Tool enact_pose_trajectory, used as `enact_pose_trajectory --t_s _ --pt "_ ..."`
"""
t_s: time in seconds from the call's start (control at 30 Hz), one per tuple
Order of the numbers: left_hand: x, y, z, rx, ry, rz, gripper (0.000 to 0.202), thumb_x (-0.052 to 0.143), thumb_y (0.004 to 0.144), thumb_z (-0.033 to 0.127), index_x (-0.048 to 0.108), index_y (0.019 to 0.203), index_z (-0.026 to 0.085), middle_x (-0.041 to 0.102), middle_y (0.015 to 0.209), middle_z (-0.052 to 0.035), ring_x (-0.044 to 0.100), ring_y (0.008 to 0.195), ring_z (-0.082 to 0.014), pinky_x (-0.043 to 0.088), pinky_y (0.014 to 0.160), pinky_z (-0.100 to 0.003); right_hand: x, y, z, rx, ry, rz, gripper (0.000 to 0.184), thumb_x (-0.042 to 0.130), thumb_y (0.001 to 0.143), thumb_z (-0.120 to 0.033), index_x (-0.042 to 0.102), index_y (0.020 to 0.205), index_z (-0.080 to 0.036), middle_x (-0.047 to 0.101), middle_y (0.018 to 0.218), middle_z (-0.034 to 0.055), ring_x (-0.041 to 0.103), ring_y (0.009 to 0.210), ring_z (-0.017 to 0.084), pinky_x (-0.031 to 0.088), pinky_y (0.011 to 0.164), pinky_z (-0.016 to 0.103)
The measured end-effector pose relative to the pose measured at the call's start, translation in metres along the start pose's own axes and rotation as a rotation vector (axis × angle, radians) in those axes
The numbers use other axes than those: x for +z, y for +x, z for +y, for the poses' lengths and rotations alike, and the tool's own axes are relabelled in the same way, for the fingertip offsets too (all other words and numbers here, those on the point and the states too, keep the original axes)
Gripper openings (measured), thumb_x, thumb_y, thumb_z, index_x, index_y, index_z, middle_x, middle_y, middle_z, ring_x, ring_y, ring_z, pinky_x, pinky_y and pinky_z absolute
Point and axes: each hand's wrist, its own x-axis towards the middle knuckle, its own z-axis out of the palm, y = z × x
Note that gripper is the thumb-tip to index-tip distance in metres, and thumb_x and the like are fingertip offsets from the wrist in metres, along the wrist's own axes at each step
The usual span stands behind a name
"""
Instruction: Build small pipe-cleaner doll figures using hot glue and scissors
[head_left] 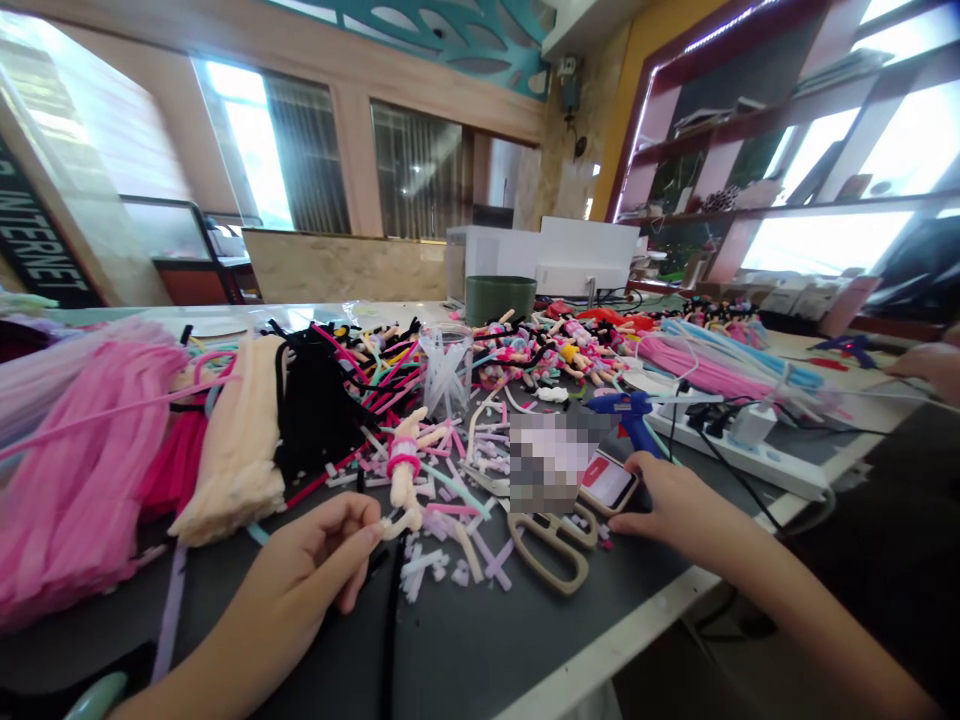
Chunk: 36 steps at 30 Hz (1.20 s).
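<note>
My left hand (311, 565) pinches the legs of a small pale doll figure (405, 470) with a pink band round its middle, holding it upright above the grey table (465, 650). My right hand (671, 505) rests on the table with its fingers curled on a phone (607, 483) that lies flat. A blue glue gun (628, 410) stands just behind that hand. Beige-handled scissors (551, 545) lie between my two hands, among several cut pieces of pastel pipe cleaner (450, 545).
Bundles of pink (82, 450), cream (240, 440) and black pipe cleaners (315, 400) lie at the left. A white power strip (750, 450) with plugged cables sits at the right. Several small dolls (555, 350), a green tub (500, 297) and another person's hand (930, 365) are farther back.
</note>
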Motion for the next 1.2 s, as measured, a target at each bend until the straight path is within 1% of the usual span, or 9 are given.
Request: enact_pose_trajectory --t_s 0.17,0.27,0.37,0.47,0.57,0.8,1.0,1.1,1.2 --pt "-0.001 -0.003 0.002 0.029 0.015 0.008 0.032 0.039 0.083 0.05 0.045 0.075 0.02 0.042 0.044 0.0075 0.038 0.046 -0.0113 0.033 0.052 -0.023 0.001 -0.001 0.001 -0.009 0.076 -0.008 0.057 0.072 0.064 -0.036 0.048 0.11 -0.012 0.064 0.102 0.0154 0.062 0.093 0.028 0.046 0.075 0.032" --pt "0.0 -0.004 0.002 0.039 -0.001 0.006 0.031 0.04 0.083 0.049 0.044 0.075 0.02 0.041 0.045 0.0079 0.038 0.046 -0.0108 0.032 0.051 -0.023 0.004 -0.003 -0.002 -0.01 0.09 0.002 0.046 0.07 0.067 -0.034 0.049 0.103 -0.013 0.064 0.097 0.0138 0.062 0.089 0.027 0.044 0.073 0.032" --pt "0.0 -0.005 0.002 0.042 -0.015 0.007 0.03 0.04 0.083 0.049 0.045 0.076 0.02 0.041 0.045 0.0081 0.038 0.046 -0.0106 0.032 0.051 -0.023 0.009 -0.006 -0.007 -0.034 0.102 0.06 0.039 0.068 0.069 -0.033 0.047 0.096 -0.016 0.063 0.088 0.0108 0.061 0.082 0.025 0.043 0.068 0.031" --pt "0.0 -0.005 0.001 0.051 -0.027 0.004 0.03 0.04 0.084 0.048 0.045 0.077 0.019 0.04 0.046 0.0083 0.038 0.046 -0.0105 0.032 0.052 -0.023 0.013 -0.008 -0.01 -0.027 0.089 0.097 0.039 0.069 0.068 -0.036 0.044 0.091 -0.018 0.061 0.083 0.0088 0.06 0.076 0.024 0.042 0.063 0.03" --pt "0.0 -0.006 0.0 0.062 -0.037 -0.005 0.029 0.041 0.084 0.046 0.046 0.076 0.019 0.04 0.046 0.0084 0.037 0.046 -0.0101 0.032 0.052 -0.022 0.015 -0.009 -0.012 -0.028 0.061 0.13 0.04 0.07 0.067 -0.038 0.042 0.087 -0.019 0.061 0.084 0.0087 0.061 0.077 0.025 0.041 0.063 0.029" --pt "0.0 -0.005 0.002 0.064 -0.054 0.003 0.028 0.043 0.083 0.046 0.046 0.076 0.019 0.04 0.047 0.0084 0.038 0.045 -0.0097 0.032 0.051 -0.022 0.017 -0.011 -0.013 -0.068 0.005 0.14 0.037 0.066 0.07 -0.04 0.043 0.09 -0.019 0.062 0.083 0.0087 0.061 0.078 0.026 0.041 0.064 0.03" --pt "0.0 -0.006 0.004 0.066 -0.051 0.004 0.027 0.043 0.083 0.044 0.047 0.076 0.019 0.04 0.047 0.0084 0.037 0.045 -0.0096 0.032 0.051 -0.022 0.0 -0.011 -0.005 -0.057 0.094 0.068 0.034 0.067 0.067 -0.044 0.048 0.083 -0.021 0.064 0.075 0.005 0.061 0.071 0.023 0.041 0.059 0.029" --pt "0.0 -0.007 0.004 0.062 -0.049 -0.003 0.026 0.043 0.084 0.043 0.047 0.075 0.019 0.041 0.047 0.0081 0.037 0.046 -0.01 0.032 0.052 -0.023 -0.013 -0.011 0.004 -0.065 0.132 0.134 0.027 0.065 0.068 -0.042 0.047 0.074 -0.023 0.065 0.078 0.0047 0.061 0.077 0.023 0.044 0.065 0.03" --pt "-0.001 -0.008 0.005 0.061 -0.04 -0.002 0.026 0.044 0.084 0.044 0.047 0.075 0.019 0.041 0.046 0.0078 0.039 0.046 -0.011 0.032 0.053 -0.023 -0.019 -0.011 0.01 -0.041 0.146 0.175 0.024 0.065 0.067 -0.038 0.046 0.072 -0.023 0.065 0.077 0.0039 0.062 0.076 0.022 0.046 0.067 0.03"
